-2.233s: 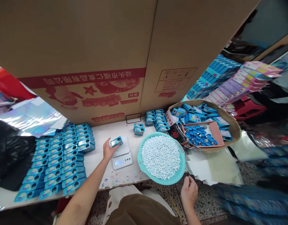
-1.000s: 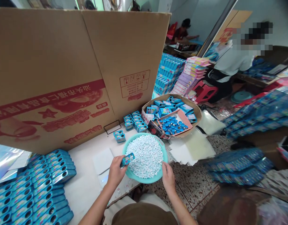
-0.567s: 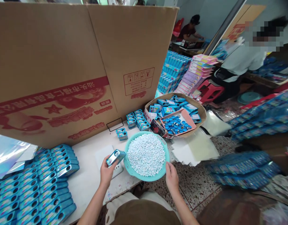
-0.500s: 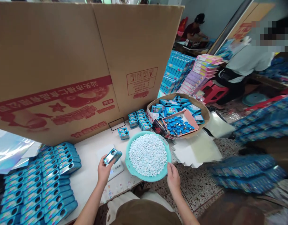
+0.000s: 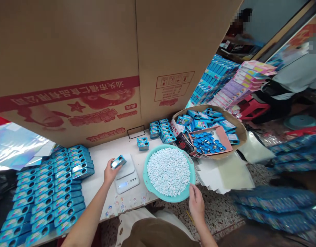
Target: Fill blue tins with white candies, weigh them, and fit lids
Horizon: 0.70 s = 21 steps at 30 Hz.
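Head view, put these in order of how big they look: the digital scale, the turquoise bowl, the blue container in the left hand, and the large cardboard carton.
Largest to smallest:
1. Large cardboard carton
2. Turquoise bowl
3. Digital scale, partly covered
4. Blue container

The left arm [image 5: 88, 214] reaches forward from the lower left, its bare forearm slanting up and inward to a nearly straight wrist, and the left hand [image 5: 110, 173] at its end is lifted, thumb and fingers bent toward one another in a light grip. The right forearm [image 5: 208, 236], less of it showing, angles up and inward from the bottom edge to the right hand [image 5: 196, 203], which sits lower than the left, its fingers close together, loosely curved and pointing forward.
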{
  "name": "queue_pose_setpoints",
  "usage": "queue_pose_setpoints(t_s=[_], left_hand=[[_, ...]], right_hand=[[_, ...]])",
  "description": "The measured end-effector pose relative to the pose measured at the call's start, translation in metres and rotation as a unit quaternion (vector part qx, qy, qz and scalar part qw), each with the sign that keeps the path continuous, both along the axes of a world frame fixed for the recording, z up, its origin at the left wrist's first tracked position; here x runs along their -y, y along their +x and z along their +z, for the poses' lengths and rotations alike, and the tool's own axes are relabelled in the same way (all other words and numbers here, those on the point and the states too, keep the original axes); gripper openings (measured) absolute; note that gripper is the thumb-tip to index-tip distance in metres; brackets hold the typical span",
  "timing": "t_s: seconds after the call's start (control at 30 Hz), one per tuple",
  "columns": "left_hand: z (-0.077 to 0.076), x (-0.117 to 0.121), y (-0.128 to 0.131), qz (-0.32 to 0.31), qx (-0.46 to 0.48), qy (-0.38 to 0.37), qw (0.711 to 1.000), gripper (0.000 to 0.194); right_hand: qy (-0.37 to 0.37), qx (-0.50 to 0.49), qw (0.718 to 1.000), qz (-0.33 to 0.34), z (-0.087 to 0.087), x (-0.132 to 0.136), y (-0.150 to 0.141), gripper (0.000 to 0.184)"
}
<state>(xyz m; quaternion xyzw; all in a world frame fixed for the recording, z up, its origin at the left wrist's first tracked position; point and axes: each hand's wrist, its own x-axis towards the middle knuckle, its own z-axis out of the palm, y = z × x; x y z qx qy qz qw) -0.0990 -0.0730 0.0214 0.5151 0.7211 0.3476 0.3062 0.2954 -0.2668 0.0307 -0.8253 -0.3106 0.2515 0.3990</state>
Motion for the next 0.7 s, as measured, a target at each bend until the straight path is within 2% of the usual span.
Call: queue_pose_setpoints(t_s=[0.13,0.27,0.43,0.57,0.7], left_hand=[[-0.005,0.017,-0.015,-0.031,-0.033,-0.006,0.999,0.085],[-0.009,0.048,-0.029,-0.024,-0.055,-0.038,0.998,0.082],[-0.013,0.078,-0.039,0.023,-0.043,-0.047,0.998,0.077],[-0.011,0.086,-0.041,0.041,-0.030,-0.050,0.997,0.076],[-0.005,0.082,-0.038,0.043,-0.018,-0.039,0.998,0.074]], right_hand=[[-0.008,0.014,1.000,-0.006,-0.001,0.002,0.002,0.058],[-0.010,0.018,1.000,-0.002,-0.001,-0.002,0.001,0.060],[-0.010,0.012,1.000,0.013,0.006,-0.016,-0.003,0.058],[-0.007,0.015,1.000,0.023,0.010,-0.024,-0.007,0.057],[-0.011,0.013,0.999,0.027,0.011,-0.024,-0.009,0.060]])
